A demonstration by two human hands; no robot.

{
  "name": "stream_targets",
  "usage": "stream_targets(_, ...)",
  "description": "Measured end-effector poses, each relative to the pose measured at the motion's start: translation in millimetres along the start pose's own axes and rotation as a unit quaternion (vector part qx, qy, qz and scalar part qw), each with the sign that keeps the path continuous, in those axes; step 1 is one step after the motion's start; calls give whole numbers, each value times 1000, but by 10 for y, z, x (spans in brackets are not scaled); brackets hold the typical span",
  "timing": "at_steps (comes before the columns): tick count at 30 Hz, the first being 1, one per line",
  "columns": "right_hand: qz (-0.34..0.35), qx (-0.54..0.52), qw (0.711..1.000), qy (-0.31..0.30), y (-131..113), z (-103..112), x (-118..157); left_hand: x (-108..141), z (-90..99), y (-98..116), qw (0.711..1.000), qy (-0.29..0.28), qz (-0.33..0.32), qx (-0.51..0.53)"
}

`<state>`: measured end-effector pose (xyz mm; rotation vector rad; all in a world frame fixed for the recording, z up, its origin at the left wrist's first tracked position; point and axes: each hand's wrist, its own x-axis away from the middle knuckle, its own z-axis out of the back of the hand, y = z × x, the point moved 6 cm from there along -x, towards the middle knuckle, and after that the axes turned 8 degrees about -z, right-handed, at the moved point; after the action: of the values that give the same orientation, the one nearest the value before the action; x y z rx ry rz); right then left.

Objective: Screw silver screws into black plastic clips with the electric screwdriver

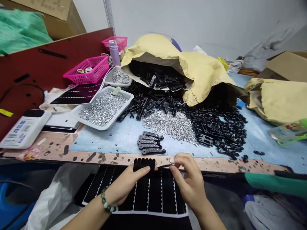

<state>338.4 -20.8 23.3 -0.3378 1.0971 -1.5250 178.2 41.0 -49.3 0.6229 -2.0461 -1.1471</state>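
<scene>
My left hand (127,182), with a green bead bracelet (107,200) at the wrist, presses on a black scalloped strip (144,164) at the top of a sheet of black strips on white backing (148,199). My right hand (187,180) pinches a thin black plastic part (165,166) close to the strip's edge. The part's far end is partly hidden by my fingers. Several finished black bars with silver screws (150,142) lie in a neat row on the blue table mat (115,137), just beyond the wooden table edge (216,163).
Loose black parts (216,126) and silver screws (168,125) lie heaped on the mat. Behind them are a white tray of small silver pieces (104,108), a tan paper sack (182,64) spilling black parts, and a pink basket (86,70). A cardboard box (286,67) stands far right.
</scene>
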Motion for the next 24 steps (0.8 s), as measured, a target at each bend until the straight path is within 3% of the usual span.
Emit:
stream_targets(4,140,109,980,85,-117,-108,25,-5,-18,2,988,24,18,150)
stream_targets(7,200,146,968,47,-157,-304,38,-30,-49,63,969,52,7,243)
stream_targets(10,182,127,975,-27,-120,-425,31,-67,-24,117,954,81,-4,289)
stream_targets(12,120,81,989,-40,-45,-391,3,-84,7,129,956,84,-6,282)
stream_targets(15,-51,-1,999,-17,150,-286,-73,-74,31,103,973,54,-3,226)
stream_targets(17,-119,-44,989,-80,220,-355,-113,-41,46,68,983,31,-5,183)
stream_targets(19,-141,-72,975,-157,239,-473,-150,1,110,33,991,32,-14,130)
stream_targets(22,-228,-131,955,-140,396,-539,-228,50,348,80,990,82,-82,-76)
stream_targets(24,-296,-188,930,-114,537,-592,-266,67,463,220,935,91,-187,-288)
